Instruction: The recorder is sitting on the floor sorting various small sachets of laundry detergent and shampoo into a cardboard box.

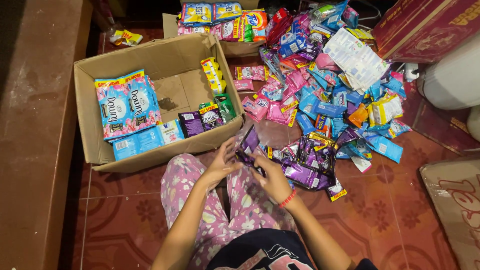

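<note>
A strip of purple sachets point(247, 146) is being pinched between both hands, left hand point(222, 164) at its 8 o'clock, right hand point(272, 177) at its 4 o'clock. Cardboard box point(87, 105) is lying at 10 o'clock, purple sachet pile point(310, 165) at 3 o'clock.

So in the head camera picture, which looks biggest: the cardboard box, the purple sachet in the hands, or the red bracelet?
Largest to smallest:
1. cardboard box
2. purple sachet, held in both hands
3. red bracelet
</note>
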